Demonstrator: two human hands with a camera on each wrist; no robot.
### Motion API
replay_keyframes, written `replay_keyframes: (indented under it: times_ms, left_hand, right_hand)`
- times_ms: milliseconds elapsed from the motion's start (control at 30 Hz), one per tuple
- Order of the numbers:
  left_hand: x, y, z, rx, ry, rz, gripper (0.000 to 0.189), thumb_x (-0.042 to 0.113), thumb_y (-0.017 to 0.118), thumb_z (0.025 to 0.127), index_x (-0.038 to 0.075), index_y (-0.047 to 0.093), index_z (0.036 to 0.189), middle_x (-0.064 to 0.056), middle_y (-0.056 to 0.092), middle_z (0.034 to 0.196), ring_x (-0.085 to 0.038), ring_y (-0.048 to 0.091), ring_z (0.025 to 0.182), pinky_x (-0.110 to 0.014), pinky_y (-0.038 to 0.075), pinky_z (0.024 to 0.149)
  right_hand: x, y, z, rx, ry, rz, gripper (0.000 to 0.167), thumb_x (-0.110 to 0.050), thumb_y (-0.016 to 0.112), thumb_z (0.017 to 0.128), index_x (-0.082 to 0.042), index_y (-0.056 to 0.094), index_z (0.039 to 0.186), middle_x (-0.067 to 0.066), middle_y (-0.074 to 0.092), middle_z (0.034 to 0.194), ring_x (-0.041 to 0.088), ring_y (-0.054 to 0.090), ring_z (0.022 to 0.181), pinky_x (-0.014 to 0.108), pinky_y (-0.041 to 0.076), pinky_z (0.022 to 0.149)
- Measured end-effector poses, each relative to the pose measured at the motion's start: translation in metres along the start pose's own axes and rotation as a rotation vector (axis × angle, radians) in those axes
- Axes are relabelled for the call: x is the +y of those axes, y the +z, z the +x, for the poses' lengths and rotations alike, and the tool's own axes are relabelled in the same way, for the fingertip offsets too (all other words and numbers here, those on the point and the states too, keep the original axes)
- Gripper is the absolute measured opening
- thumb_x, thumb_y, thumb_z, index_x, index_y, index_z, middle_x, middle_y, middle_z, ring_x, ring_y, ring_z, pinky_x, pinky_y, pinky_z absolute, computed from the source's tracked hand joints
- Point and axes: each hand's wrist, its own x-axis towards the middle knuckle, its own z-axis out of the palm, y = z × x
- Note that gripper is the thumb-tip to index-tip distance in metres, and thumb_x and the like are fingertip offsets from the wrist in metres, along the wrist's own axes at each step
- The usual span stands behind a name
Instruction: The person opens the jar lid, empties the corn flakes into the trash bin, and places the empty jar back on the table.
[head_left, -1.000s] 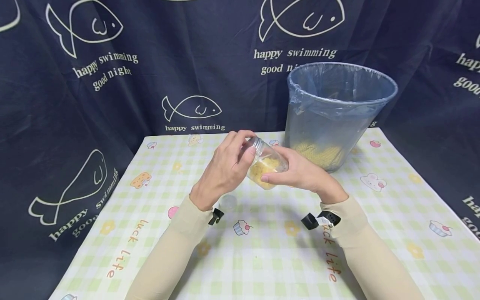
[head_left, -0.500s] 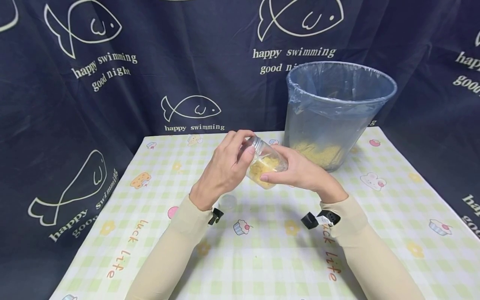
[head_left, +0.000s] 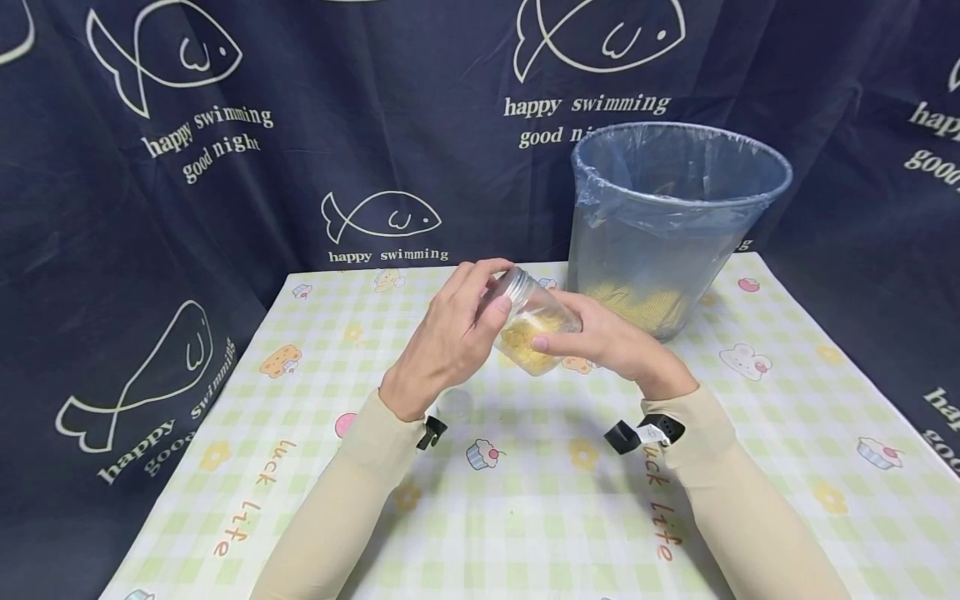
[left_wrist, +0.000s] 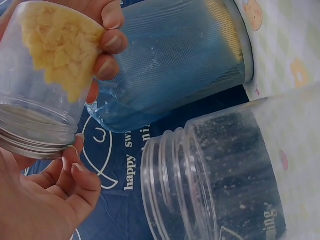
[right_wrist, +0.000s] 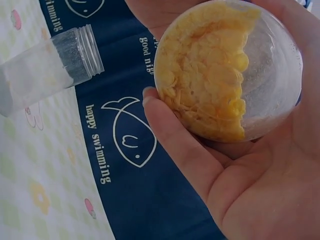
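A clear plastic jar (head_left: 531,343), part filled with yellow flakes, is held tilted above the table between both hands. Its silver screw lid (left_wrist: 35,145) points up and to the left in the head view. Curled over this lid are the fingers and thumb of my left hand (head_left: 453,332). My right hand (head_left: 611,340) grips the jar's body, its thumb across the near side. In the right wrist view the round base (right_wrist: 210,75) faces the camera, the flakes lying against one side. A second clear jar (left_wrist: 240,175), lidless with a threaded mouth, stands on the table near the left wrist.
A mesh wastebasket (head_left: 630,250) with a blue plastic liner (head_left: 675,218) stands at the back right, just behind my right hand. The table wears a green checked cloth (head_left: 525,517). A dark blue fish-print curtain (head_left: 375,125) hangs behind it.
My right hand has shifted its hold on the jar, its thumb now slightly higher and further right. The jar has turned a little. My left hand stays on the lid.
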Motion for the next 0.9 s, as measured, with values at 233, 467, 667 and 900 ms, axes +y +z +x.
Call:
replay_keyframes:
  times_ms: [233,467,667,900]
  left_hand:
    - [0.000,0.000,0.000,-0.001,0.024,-0.010,0.054,0.052,0.034,0.102,0.019,0.059,0.137,0.002,0.059,0.110,-0.010,0.055,0.088,-0.030,0.051,0.079]
    - [0.000,0.000,0.000,-0.008,0.052,-0.001,0.058,0.054,0.032,0.103,0.020,0.060,0.140,0.002,0.060,0.112,-0.010,0.055,0.093,-0.030,0.051,0.083]
    - [0.001,0.000,0.001,-0.010,0.103,0.006,0.067,0.061,0.024,0.104,0.019,0.059,0.142,0.002,0.060,0.113,-0.011,0.055,0.099,-0.030,0.050,0.087]
    - [0.002,-0.001,0.001,-0.023,0.124,0.001,0.069,0.061,0.022,0.105,0.017,0.059,0.143,0.001,0.060,0.115,-0.011,0.054,0.103,-0.031,0.049,0.091]
  right_hand:
    - [0.009,-0.004,0.002,-0.097,-0.035,0.120,0.047,-0.025,0.062,0.099,0.000,0.058,0.139,0.012,0.072,0.116,0.023,0.069,0.102,0.031,0.055,0.088]
    - [0.017,-0.004,0.006,-0.210,-0.083,0.324,0.052,-0.020,0.054,0.099,0.011,0.051,0.140,0.012,0.069,0.122,0.020,0.068,0.105,0.031,0.055,0.088]
    - [0.022,-0.004,0.006,-0.264,-0.122,0.441,0.050,-0.018,0.053,0.100,0.012,0.049,0.140,0.008,0.069,0.123,0.019,0.067,0.109,0.034,0.055,0.095]
    - [0.027,-0.003,0.007,-0.341,-0.137,0.553,0.041,-0.020,0.052,0.103,-0.001,0.055,0.139,0.007,0.071,0.122,0.020,0.068,0.111,0.037,0.056,0.096]
